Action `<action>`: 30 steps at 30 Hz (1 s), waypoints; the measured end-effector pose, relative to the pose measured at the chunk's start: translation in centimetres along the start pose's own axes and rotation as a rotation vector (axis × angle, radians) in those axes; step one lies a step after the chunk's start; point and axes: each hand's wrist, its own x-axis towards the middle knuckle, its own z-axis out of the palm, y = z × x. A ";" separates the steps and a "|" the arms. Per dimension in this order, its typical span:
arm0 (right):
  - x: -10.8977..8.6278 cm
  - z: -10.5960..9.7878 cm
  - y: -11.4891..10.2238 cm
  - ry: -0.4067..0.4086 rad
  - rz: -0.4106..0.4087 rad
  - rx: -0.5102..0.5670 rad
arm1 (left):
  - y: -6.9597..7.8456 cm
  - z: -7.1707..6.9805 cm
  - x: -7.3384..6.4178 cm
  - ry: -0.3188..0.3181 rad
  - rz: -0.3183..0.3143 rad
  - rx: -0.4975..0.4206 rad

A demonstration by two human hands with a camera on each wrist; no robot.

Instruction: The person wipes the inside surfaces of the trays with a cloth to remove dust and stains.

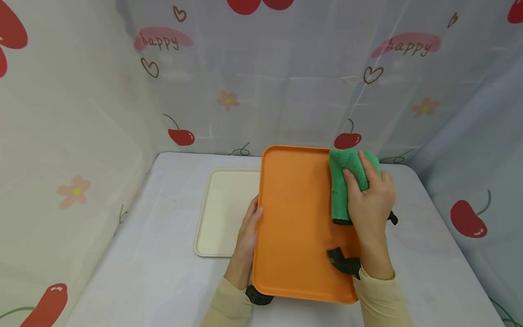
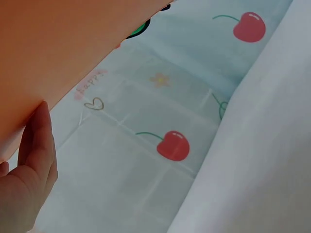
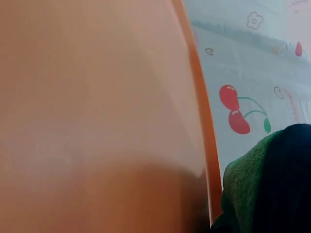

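Observation:
An orange rectangular tray (image 1: 298, 218) is tilted up off the table in the head view. My left hand (image 1: 245, 236) grips its left long edge; in the left wrist view the fingers (image 2: 43, 141) lie along the tray's underside. With my right hand (image 1: 372, 195) I hold a folded green cloth (image 1: 341, 190) with dark trim over the tray's upper right corner. Thumb and fingers are spread on the cloth. The right wrist view has the tray's inner face (image 3: 97, 97) and raised rim, with the cloth (image 3: 245, 184) at lower right; the right hand is hidden there.
A cream tray (image 1: 224, 213) lies flat on the white-covered table (image 1: 163, 272), partly behind the orange one. Cherry-printed curtains (image 1: 286, 100) stand at the back and both sides. Black straps (image 1: 343, 262) are worn at the wrists.

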 end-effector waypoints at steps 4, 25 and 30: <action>0.0 0.7 0.0 0.018 0.004 -0.066 | -0.2 0.0 -0.3 -0.032 0.022 -0.014; -0.9 3.0 -1.0 0.024 -0.059 -0.174 | -0.4 -0.2 -0.5 -0.037 0.038 -0.008; -1.3 3.7 -1.6 0.013 -0.047 -0.163 | -0.5 -0.1 -0.5 -0.029 0.033 -0.008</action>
